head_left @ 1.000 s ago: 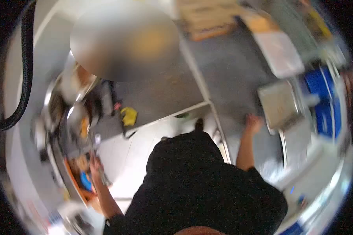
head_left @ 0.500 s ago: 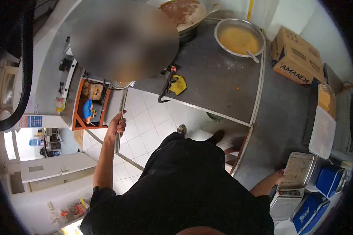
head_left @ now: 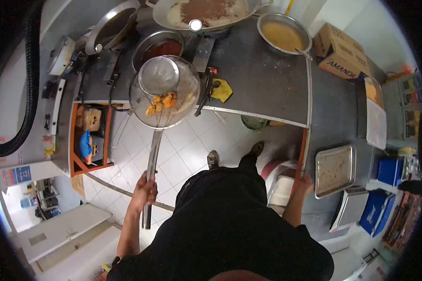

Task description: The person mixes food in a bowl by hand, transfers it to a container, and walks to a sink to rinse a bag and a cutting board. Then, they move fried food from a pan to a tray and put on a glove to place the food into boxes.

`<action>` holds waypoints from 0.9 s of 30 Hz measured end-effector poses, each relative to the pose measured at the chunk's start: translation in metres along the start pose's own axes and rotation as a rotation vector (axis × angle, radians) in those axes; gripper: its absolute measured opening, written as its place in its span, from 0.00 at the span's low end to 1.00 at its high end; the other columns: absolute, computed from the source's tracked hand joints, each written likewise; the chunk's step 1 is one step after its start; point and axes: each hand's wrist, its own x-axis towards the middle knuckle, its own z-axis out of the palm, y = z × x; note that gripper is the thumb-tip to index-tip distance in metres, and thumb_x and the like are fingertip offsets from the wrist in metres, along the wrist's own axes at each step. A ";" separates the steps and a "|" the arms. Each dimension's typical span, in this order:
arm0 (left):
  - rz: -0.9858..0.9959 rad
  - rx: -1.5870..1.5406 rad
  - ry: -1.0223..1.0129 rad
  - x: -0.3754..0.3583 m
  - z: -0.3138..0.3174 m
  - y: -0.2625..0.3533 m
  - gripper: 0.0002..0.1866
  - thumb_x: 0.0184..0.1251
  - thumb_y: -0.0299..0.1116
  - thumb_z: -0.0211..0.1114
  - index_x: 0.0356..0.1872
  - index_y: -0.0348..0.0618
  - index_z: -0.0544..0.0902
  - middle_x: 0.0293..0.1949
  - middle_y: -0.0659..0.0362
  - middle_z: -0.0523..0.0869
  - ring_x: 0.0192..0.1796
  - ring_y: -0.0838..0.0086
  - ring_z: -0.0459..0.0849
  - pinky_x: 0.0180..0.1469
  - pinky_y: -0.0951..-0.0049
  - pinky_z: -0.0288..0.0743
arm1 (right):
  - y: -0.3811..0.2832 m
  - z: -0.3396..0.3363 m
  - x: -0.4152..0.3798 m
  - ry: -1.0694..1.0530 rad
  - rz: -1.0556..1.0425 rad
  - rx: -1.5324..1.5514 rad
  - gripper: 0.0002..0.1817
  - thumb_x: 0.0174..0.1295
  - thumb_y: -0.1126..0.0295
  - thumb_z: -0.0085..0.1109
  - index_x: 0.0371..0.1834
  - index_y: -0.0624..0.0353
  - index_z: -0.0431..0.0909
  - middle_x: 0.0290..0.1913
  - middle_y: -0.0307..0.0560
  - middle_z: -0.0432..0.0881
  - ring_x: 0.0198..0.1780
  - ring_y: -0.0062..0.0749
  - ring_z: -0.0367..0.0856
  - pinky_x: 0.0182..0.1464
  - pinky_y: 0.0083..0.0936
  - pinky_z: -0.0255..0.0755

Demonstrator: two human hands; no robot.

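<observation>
My left hand (head_left: 145, 191) is closed around the long metal handles of a large strainer (head_left: 188, 100). A smaller round skimmer (head_left: 158, 75) lies over its far part. Orange-brown fried pieces (head_left: 162, 102) sit in the strainer, below the skimmer. My right hand (head_left: 305, 184) is blurred, just left of a shallow metal tray (head_left: 320, 180) with brown stains and crumbs on it. A small gap shows between hand and tray, and the fingers cannot be made out.
A pan of red-brown liquid (head_left: 166, 48), a dark wok (head_left: 109, 30) and a large foamy pan (head_left: 173, 18) stand at the back. A bowl of yellowish batter (head_left: 283, 36) and a cardboard box (head_left: 342, 51) are at the back right. A yellow cloth (head_left: 222, 91) lies near the counter edge.
The strainer with the food has come into view, and my left hand is slightly lower. The tray now lies flat, farther left on the counter; my right hand has come away from it and moved left.
</observation>
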 end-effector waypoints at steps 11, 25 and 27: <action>-0.082 0.596 -0.519 0.050 0.056 0.008 0.15 0.76 0.39 0.56 0.55 0.47 0.65 0.18 0.68 0.66 0.14 0.83 0.62 0.14 0.79 0.58 | 0.053 0.154 -0.427 -1.456 0.651 -0.402 0.19 0.70 0.65 0.56 0.58 0.65 0.73 0.50 0.52 0.81 0.51 0.35 0.82 0.52 0.28 0.77; 0.221 1.183 -0.935 0.097 0.373 -0.049 0.17 0.73 0.36 0.56 0.56 0.40 0.67 0.22 0.63 0.73 0.18 0.79 0.70 0.19 0.74 0.67 | -0.095 0.221 -0.211 -0.698 0.363 0.760 0.07 0.75 0.69 0.45 0.46 0.60 0.68 0.28 0.39 0.66 0.31 0.31 0.71 0.43 0.32 0.75; 0.324 1.288 -0.862 0.094 0.412 -0.055 0.16 0.73 0.36 0.57 0.54 0.39 0.68 0.21 0.61 0.72 0.18 0.80 0.71 0.19 0.73 0.69 | -0.121 0.160 -0.186 -0.846 0.386 0.849 0.05 0.74 0.71 0.44 0.45 0.59 0.69 0.23 0.33 0.59 0.23 0.22 0.61 0.26 0.21 0.67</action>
